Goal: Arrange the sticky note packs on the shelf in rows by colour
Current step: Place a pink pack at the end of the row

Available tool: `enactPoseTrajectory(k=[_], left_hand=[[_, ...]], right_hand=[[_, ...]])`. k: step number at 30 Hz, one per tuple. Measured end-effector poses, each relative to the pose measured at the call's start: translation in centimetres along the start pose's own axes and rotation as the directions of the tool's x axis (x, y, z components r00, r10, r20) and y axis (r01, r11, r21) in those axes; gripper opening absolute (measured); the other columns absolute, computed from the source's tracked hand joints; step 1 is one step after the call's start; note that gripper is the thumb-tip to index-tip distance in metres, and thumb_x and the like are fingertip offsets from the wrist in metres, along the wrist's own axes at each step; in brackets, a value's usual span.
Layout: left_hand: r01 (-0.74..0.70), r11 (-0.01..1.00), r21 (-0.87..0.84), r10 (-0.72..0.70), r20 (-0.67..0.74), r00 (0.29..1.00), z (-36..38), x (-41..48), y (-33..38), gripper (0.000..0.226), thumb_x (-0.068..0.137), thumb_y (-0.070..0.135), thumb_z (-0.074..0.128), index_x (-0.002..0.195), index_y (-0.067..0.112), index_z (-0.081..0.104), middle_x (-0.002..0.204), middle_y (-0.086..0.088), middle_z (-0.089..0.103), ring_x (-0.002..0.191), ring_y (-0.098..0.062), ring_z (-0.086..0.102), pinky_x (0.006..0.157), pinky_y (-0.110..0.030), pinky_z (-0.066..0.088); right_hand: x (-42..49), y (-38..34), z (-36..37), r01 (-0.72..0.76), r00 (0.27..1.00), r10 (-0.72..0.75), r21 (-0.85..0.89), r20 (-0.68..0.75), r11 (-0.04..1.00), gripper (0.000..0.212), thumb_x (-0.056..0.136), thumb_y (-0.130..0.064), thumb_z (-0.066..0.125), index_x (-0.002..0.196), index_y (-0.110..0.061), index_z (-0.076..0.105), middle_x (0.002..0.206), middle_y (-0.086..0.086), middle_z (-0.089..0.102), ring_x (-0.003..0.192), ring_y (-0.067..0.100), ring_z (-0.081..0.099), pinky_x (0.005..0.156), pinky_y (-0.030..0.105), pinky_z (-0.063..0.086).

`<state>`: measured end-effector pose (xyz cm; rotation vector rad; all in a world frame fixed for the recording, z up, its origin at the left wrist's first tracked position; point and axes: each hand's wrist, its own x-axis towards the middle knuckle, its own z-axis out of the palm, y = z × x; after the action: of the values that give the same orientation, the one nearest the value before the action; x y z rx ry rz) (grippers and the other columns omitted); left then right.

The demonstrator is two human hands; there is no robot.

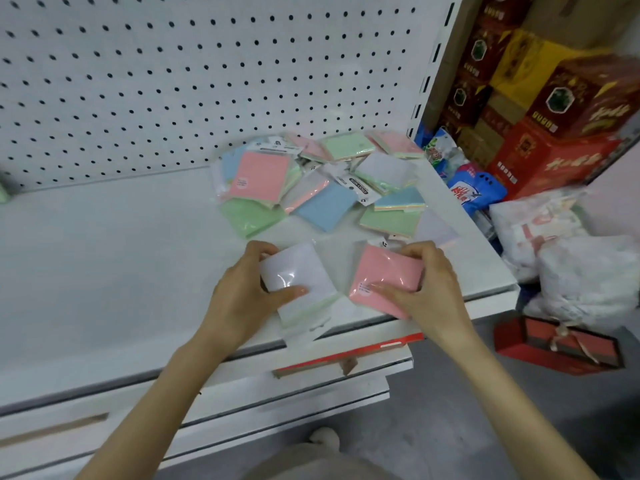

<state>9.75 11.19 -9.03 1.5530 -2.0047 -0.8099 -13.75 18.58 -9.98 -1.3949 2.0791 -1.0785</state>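
Sticky note packs (322, 178): mixed heap, pink/green/blue/lilac, on shelf (121, 258) just beyond both hands, unsorted. Left hand (242, 296): closed on lilac pack (298, 271), thumb on top, pack overhangs shelf front edge. Right hand (426, 289): fingers pinching pink pack (384, 275), near front edge. Judgement: start 2 rows w/ these in bare space left of left hand; square edges, same face up, one colour per row; wrap looks slippery, lay flat.

bare forearms, no sleeves; greyish trousers (311, 465), pale shoe (325, 436).
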Motion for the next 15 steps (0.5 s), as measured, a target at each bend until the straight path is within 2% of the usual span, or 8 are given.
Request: enactPoseTrajectory(k=[2, 3, 5, 6, 9, 11, 13, 15], left_hand=[[0.024, 0.996, -0.089, -0.024, 0.007, 1.000, -0.5, -0.3, 0.4, 0.037, 0.071, 0.031, 0.082, 0.097, 0.031, 0.056, 0.077, 0.018, 0.059, 0.062, 0.001, 0.056, 0.057, -0.013, 0.043], [0.039, 0.991, -0.131, -0.037, 0.013, 0.999, -0.8, -0.4, 0.5, 0.024, 0.074, 0.027, 0.080, 0.089, 0.028, 0.061, 0.070, 0.015, 0.062, 0.057, 0.000, 0.057, 0.053, -0.012, 0.044], [0.089, 0.959, -0.268, -0.081, 0.039, 0.996, -1.5, -0.9, 0.8, 0.009, 0.082, 0.023, 0.073, 0.080, 0.017, 0.067, 0.067, 0.003, 0.067, 0.058, -0.010, 0.061, 0.058, -0.026, 0.055], [0.115, 0.927, -0.358, -0.100, 0.059, 0.993, -1.8, -1.3, 1.0, 0.013, 0.086, 0.021, 0.069, 0.083, 0.008, 0.066, 0.071, -0.005, 0.067, 0.063, -0.016, 0.062, 0.060, -0.033, 0.057], [0.183, 0.818, -0.545, -0.134, 0.129, 0.982, -2.6, -3.1, 1.5, 0.025, 0.094, 0.018, 0.056, 0.093, -0.007, 0.054, 0.079, -0.012, 0.061, 0.072, -0.020, 0.063, 0.062, -0.032, 0.058], [0.207, 0.781, -0.590, -0.150, 0.145, 0.978, -2.9, -4.3, 1.7, 0.028, 0.096, 0.021, 0.051, 0.099, -0.006, 0.052, 0.086, -0.016, 0.061, 0.076, -0.024, 0.064, 0.066, -0.035, 0.060], [0.218, 0.763, -0.608, -0.176, 0.128, 0.976, -3.1, -5.6, 1.6, 0.026, 0.098, 0.023, 0.048, 0.099, -0.003, 0.053, 0.086, -0.015, 0.060, 0.075, -0.025, 0.064, 0.064, -0.036, 0.060], [0.207, 0.787, -0.581, -0.210, 0.063, 0.976, -3.0, -6.7, 1.4, 0.025, 0.099, 0.023, 0.046, 0.095, -0.001, 0.053, 0.079, -0.010, 0.058, 0.068, -0.020, 0.061, 0.057, -0.032, 0.057]], right_hand=[[0.0, -0.3, -0.4, -0.045, 0.999, 0.042, 0.154, 0.019, 0.987, 0.047, 0.066, -0.028, 0.084, 0.099, -0.026, 0.051, 0.097, -0.013, 0.057, 0.084, 0.003, 0.053, 0.064, 0.014, 0.043], [0.0, -0.4, -0.7, -0.063, 0.998, 0.061, 0.221, 0.013, 0.973, 0.040, 0.070, -0.021, 0.082, 0.096, -0.025, 0.053, 0.094, -0.013, 0.058, 0.080, 0.002, 0.054, 0.057, 0.013, 0.043], [0.0, -0.5, -1.2, -0.100, 0.994, 0.105, 0.345, 0.005, 0.933, 0.031, 0.074, -0.014, 0.078, 0.093, -0.026, 0.057, 0.092, -0.009, 0.060, 0.078, 0.006, 0.055, 0.056, 0.019, 0.046], [-0.1, -0.7, -1.4, -0.114, 0.993, 0.119, 0.392, 0.011, 0.913, 0.029, 0.075, -0.011, 0.077, 0.093, -0.027, 0.060, 0.093, -0.008, 0.061, 0.081, 0.008, 0.056, 0.059, 0.022, 0.047], [-0.5, -1.2, -1.8, -0.149, 0.989, 0.133, 0.508, 0.069, 0.848, 0.026, 0.078, -0.008, 0.073, 0.096, -0.025, 0.065, 0.096, -0.008, 0.067, 0.083, 0.006, 0.062, 0.058, 0.018, 0.048], [-1.0, -1.7, -2.0, -0.182, 0.983, 0.144, 0.575, 0.110, 0.798, 0.023, 0.080, -0.008, 0.071, 0.098, -0.023, 0.067, 0.096, -0.006, 0.069, 0.078, 0.002, 0.064, 0.052, 0.015, 0.048], [-1.5, -2.2, -2.2, -0.210, 0.978, 0.153, 0.633, 0.144, 0.745, 0.021, 0.082, -0.009, 0.068, 0.099, -0.021, 0.067, 0.096, -0.004, 0.070, 0.082, 0.009, 0.064, 0.055, 0.022, 0.051], [-2.0, -2.8, -2.3, -0.228, 0.973, 0.147, 0.677, 0.176, 0.700, 0.018, 0.084, -0.009, 0.065, 0.100, -0.019, 0.066, 0.095, -0.005, 0.070, 0.084, 0.013, 0.064, 0.061, 0.032, 0.053]])
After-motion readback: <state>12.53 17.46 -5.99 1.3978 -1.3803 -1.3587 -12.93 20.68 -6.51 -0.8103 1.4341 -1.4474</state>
